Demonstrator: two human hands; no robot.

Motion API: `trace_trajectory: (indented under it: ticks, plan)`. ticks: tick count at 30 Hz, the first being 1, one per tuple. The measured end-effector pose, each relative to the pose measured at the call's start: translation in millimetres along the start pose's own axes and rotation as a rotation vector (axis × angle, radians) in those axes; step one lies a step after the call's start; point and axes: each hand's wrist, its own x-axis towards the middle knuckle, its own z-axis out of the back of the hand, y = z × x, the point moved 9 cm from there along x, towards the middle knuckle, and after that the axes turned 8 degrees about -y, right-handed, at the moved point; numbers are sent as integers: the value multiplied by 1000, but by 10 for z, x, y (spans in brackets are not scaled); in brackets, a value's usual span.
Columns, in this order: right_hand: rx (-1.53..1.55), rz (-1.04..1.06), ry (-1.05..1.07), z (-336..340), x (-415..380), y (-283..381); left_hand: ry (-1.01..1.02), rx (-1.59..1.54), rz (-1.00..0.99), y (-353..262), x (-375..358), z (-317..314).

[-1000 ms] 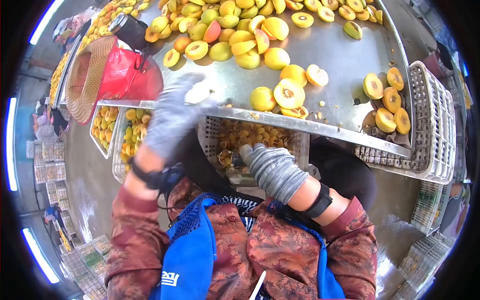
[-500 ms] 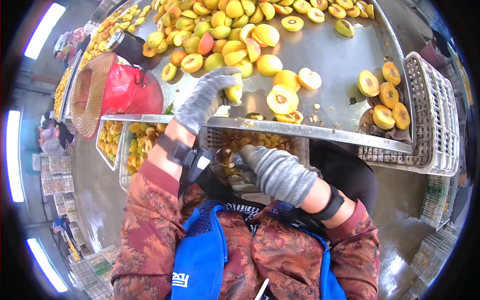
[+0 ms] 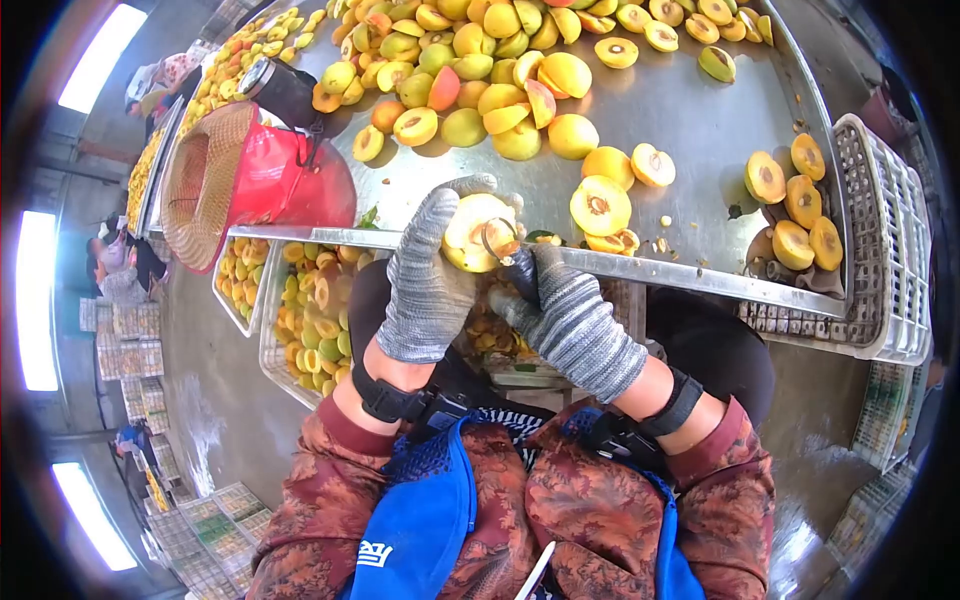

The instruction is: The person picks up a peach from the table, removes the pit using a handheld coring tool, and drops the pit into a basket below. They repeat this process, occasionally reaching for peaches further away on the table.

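Observation:
My left hand (image 3: 428,290), in a grey knit glove, is closed around a yellow peach half (image 3: 465,236), its cut face turned up. In my gloved right hand (image 3: 588,330) is a pitting knife (image 3: 521,274) with a dark handle and a curved metal blade. The blade touches the cut face, at the brown pit area. Both hands are just in front of the metal table's front edge (image 3: 690,277). On the table, close beyond my hands, lie a large cut peach half (image 3: 600,206) and another half (image 3: 652,165).
A heap of peaches (image 3: 470,90) covers the table's back left. Several halves (image 3: 792,245) lie at the right corner, beside a white plastic crate (image 3: 890,240). A straw hat (image 3: 205,190) and red bag (image 3: 290,180) sit at left. Below are crates of fruit (image 3: 310,310).
My left hand has drawn a peach half from the tabletop back towards me. My right hand has risen and brought the pitting knife against its cut face. The view has shifted slightly.

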Motion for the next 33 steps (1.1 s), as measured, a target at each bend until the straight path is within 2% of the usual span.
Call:
trace_trajectory:
  ticks: [2,5,7,9,11,15,20,21,26,31,33]
  plan:
    - [27,20,-56,16,-10,-6,-8,23,-61,-27,-22,-35]
    - [3,51,-71,18,-18,21,25,-50,-28,-3,-40,-65]
    - [53,-100,9,-15,-32,-25,21,-59,-32,-1,-53,-79]
    - [97,-100,14,-68,-61,-92,17,-66,-34,25,-67,-88]
    - [141,-98,19,-99,-75,-113,-92,8,-96,22,-75,-5]
    - [129,-115,38,-99,-86,-100,-124,59,-134,31,-112,-29]
    - [188,-156,74,-157,-117,-101,-135,283,-349,-83,-193,-97]
    - [182,-127,61,-161,-118,-87,-138,290,-340,-75,-203,-93]
    - [191,-111,80,-146,-158,-51,-82,688,-600,-239,-339,-253]
    - [204,-110,155,-154,-214,11,-119,701,-573,-231,-376,-223]
    - [336,-111,190,-239,-245,-4,-124,695,-565,-234,-370,-203]
